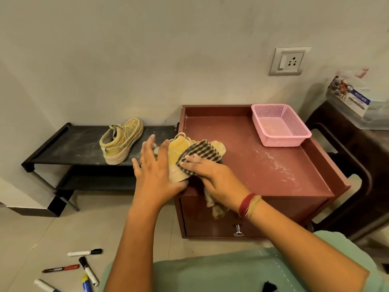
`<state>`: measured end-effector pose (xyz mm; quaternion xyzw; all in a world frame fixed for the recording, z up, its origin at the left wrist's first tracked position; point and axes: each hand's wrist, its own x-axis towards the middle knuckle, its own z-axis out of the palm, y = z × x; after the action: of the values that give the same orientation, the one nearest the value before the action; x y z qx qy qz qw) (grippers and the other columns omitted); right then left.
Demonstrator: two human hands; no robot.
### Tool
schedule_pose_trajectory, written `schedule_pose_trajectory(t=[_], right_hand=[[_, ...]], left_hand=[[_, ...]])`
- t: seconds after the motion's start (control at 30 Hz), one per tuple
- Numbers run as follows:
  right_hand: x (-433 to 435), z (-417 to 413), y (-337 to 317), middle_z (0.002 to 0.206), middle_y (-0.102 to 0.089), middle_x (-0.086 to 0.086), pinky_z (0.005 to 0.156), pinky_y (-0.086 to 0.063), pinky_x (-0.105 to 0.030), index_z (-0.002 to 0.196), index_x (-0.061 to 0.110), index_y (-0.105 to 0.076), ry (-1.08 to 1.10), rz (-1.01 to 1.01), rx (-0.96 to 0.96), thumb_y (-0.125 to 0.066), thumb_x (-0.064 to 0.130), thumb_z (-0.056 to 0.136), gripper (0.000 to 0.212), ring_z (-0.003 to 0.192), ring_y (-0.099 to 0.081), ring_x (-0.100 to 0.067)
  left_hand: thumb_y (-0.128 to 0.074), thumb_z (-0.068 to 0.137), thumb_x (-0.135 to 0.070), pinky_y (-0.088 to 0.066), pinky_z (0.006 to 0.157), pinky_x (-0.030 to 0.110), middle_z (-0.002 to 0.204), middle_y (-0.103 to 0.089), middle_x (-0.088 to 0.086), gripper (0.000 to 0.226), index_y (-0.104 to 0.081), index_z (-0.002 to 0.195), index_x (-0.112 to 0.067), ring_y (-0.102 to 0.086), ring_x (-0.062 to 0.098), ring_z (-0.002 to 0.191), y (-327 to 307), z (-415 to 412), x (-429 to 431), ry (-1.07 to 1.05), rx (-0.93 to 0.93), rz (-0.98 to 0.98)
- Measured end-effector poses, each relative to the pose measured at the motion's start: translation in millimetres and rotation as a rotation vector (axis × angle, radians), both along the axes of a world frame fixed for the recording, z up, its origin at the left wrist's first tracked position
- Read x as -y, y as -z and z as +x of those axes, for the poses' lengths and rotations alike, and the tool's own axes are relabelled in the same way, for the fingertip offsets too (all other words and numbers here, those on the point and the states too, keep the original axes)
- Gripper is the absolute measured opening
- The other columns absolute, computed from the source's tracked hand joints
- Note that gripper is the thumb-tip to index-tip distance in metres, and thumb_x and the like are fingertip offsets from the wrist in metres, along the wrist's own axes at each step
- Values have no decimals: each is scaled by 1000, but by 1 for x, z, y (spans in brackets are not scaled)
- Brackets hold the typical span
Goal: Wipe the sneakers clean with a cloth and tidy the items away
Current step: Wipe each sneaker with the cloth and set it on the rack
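Checked cloth [200,153] over sneaker [179,150] middle, heel perhaps behind left hand [154,175]

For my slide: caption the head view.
Right hand wipes a tan sneaker with a checked cloth; left hand steadies it.

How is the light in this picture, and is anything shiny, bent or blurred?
Head view: soft, even room light, shadows faint; head view: pale glare streaks on the cabinet top near the pink basket; head view: the wide lens bows the black shoe rack and tilts the wall socket; head view: fingers of the left hand look slightly smeared, the cloth is sharp.
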<state>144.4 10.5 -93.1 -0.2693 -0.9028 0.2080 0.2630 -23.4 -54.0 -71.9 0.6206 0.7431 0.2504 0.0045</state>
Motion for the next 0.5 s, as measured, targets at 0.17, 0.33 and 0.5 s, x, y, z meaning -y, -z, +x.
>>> schedule_pose_trajectory(t=[0.17,0.33,0.5], right_hand=[[-31,16,6,134,-55,0,108,-38,-38,128,24,-56,258,-68,-99,-44,-2,85,51,125,-49,-16],[-17,10,2,135,-54,2,112,-28,-21,129,22,-55,21,-32,-30,-46,-5,85,52,129,-44,-9],[-33,14,6,131,-57,1,109,-36,-33,127,22,-57,290,-124,-167,-46,-3,87,49,124,-49,-12]], left_hand=[[-76,62,-40,-34,102,46,139,-28,7,102,-22,146,-19,-27,30,131,-2,6,-2,22,-41,20],[-80,60,-49,-36,102,44,139,-27,8,108,-23,146,-17,-25,29,131,-2,6,-3,29,18,9],[-82,57,-38,-41,95,40,133,-29,4,101,-28,142,-22,-30,26,128,-3,7,-2,57,96,38]])
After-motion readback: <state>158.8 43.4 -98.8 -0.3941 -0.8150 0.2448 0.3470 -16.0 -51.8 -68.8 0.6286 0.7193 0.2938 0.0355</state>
